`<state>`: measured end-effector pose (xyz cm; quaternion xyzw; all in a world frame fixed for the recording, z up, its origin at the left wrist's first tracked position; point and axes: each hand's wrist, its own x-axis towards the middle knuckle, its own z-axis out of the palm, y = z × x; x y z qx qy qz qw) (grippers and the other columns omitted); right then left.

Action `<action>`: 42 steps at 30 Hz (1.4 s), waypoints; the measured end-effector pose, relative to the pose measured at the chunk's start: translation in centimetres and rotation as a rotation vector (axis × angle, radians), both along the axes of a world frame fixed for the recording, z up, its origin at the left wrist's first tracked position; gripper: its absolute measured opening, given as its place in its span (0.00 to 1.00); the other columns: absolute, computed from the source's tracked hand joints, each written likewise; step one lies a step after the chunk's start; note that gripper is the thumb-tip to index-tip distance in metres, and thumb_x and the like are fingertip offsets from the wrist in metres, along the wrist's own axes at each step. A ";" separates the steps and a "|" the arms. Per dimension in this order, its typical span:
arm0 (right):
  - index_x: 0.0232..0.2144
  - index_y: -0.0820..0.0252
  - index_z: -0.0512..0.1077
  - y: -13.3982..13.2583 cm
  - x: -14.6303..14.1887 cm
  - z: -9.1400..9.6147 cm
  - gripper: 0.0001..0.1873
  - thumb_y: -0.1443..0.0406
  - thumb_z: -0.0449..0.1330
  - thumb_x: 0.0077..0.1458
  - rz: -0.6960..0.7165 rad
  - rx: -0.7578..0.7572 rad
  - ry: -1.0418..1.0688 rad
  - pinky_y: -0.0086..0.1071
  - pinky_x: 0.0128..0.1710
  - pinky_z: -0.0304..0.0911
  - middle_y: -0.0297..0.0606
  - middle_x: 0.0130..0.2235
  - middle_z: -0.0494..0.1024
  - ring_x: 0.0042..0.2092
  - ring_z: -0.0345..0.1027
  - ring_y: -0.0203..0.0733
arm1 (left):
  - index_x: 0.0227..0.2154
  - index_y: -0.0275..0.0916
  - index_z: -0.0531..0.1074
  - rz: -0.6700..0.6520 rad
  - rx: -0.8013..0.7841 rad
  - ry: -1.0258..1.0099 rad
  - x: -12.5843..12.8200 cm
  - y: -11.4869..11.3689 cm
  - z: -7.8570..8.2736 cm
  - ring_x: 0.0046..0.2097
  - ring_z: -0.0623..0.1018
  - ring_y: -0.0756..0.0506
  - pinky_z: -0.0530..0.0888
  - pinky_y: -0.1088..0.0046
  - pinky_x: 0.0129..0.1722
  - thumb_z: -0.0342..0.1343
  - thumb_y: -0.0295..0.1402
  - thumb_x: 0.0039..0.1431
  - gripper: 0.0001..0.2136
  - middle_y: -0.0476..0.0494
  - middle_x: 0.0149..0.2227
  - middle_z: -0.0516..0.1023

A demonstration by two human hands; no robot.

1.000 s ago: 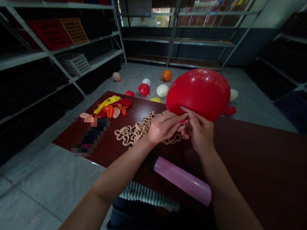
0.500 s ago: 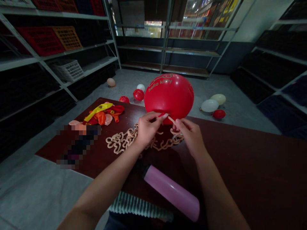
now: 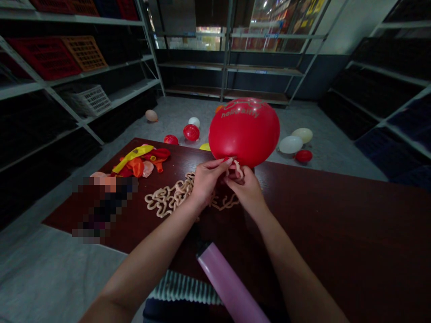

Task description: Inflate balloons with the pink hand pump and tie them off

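Printed balloon
Pale lettering near the top of the red balloon (image 3: 244,131) reads "hello kitty", slightly blurred; nothing else is legible.

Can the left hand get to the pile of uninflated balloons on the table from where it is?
Probably yes: left hand pinches the red balloon neck, but bare table lies between it and the pile.

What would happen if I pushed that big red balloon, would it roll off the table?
Probably, yes. The red balloon is round, blown up and likely very light, so a nudge could send it drifting. Only the left hand and right hand pinching its neck seem to keep it there.
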<state>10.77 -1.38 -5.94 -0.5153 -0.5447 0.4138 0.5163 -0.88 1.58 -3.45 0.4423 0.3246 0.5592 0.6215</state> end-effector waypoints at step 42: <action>0.27 0.53 0.70 -0.6 0.6 1.6 0.17 0.48 0.59 0.53 0.084 -0.101 0.371 0.32 0.30 0.65 0.29 0.24 0.67 0.26 0.62 0.33 | 0.31 0.39 0.83 0.241 0.216 0.327 0.2 -0.5 -0.4 0.29 0.77 0.47 0.72 0.73 0.30 0.63 0.40 0.55 0.10 0.46 0.28 0.82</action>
